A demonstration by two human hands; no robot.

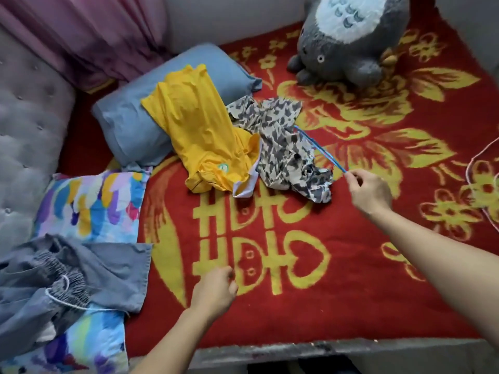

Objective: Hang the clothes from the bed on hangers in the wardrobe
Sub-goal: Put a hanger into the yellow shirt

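Observation:
A yellow shirt (201, 130) lies crumpled across a blue pillow and the red bedspread. Beside it on the right sits a beige and grey patterned garment (286, 147). A thin blue hanger (318, 147) rests partly on that patterned garment, and my right hand (367, 193) pinches its near end. My left hand (216, 290) hovers over the bedspread near the front, its fingers curled and holding nothing. A grey garment with an elastic waist and a drawstring (62, 287) lies at the front left.
The red and gold bedspread (297, 306) covers the bed. A blue pillow (129, 117) and a colourful pillow (91, 206) lie at the left by a grey tufted headboard (24, 147). A grey plush toy (351, 39) sits at the back. A pink cord (475, 163) trails at the right edge.

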